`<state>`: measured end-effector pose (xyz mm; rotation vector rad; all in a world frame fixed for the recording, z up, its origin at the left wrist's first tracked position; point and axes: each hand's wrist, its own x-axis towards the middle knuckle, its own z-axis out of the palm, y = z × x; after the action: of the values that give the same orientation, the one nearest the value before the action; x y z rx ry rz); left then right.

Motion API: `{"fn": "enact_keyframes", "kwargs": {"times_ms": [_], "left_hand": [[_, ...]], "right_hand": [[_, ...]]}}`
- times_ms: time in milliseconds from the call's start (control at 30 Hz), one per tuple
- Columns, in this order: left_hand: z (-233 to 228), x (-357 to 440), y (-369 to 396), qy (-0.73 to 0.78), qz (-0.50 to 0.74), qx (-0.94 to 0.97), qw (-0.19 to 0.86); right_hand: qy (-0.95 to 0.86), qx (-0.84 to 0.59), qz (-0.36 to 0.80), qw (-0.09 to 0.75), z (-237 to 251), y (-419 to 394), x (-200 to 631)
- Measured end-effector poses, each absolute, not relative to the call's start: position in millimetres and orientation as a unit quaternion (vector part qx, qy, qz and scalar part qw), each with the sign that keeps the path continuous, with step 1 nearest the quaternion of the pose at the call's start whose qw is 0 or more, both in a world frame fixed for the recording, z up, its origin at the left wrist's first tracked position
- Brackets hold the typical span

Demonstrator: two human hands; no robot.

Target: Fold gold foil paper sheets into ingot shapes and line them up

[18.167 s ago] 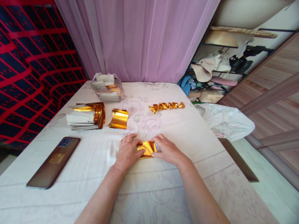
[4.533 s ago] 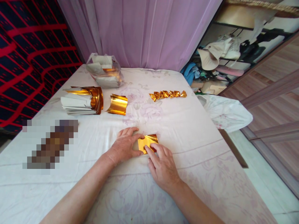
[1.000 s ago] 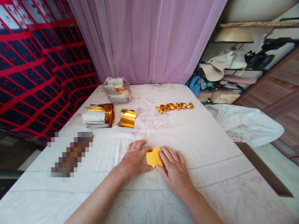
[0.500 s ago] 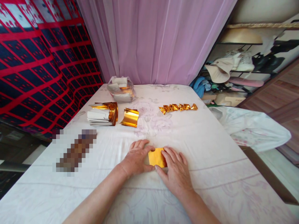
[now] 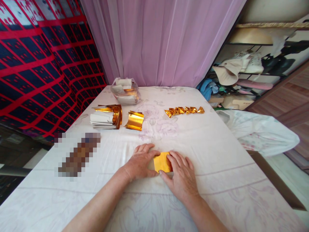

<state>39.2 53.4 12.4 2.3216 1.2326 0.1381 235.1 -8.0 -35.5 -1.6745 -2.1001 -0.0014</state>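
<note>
A small sheet of gold foil paper (image 5: pixel 161 162) lies on the white cloth between my two hands. My left hand (image 5: pixel 141 162) rests with its fingers spread, its index finger and thumb touching the sheet's left corners. On the other side, my right hand (image 5: pixel 181 171) holds the sheet's right edge, fingers bent over it and thumb at the near edge. The foil looks darker and slightly raised under those fingers. Farther off, a single curved gold foil sheet (image 5: pixel 134 120) lies beside a stack of gold-and-white sheets (image 5: pixel 102 120).
A clear plastic bag (image 5: pixel 125 91) of similar sheets stands at the table's far left. Several twisted gold foil pieces (image 5: pixel 184 111) form a row at the far right. A blurred-out item (image 5: pixel 78 156) lies on the left. Beyond the table's right edge is a white plastic bag (image 5: pixel 267 133).
Both hands keep almost the same places on the foil sheet. My left thumb has shifted very slightly left, and the whole view has tilted a little.
</note>
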Motion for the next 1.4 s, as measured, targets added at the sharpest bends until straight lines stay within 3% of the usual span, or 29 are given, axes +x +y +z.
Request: {"fn": "enact_keyframes", "kwargs": {"times_ms": [500, 1400], "left_hand": [[11, 36, 55, 0.453, 0.055, 0.850, 0.262], [15, 39, 55, 0.462, 0.016, 0.850, 0.251]], "right_hand": [[-0.749, -0.617, 0.000, 0.240, -36, -8, 232], [-0.773, -0.601, 0.063, 0.194, -32, -7, 246]]}}
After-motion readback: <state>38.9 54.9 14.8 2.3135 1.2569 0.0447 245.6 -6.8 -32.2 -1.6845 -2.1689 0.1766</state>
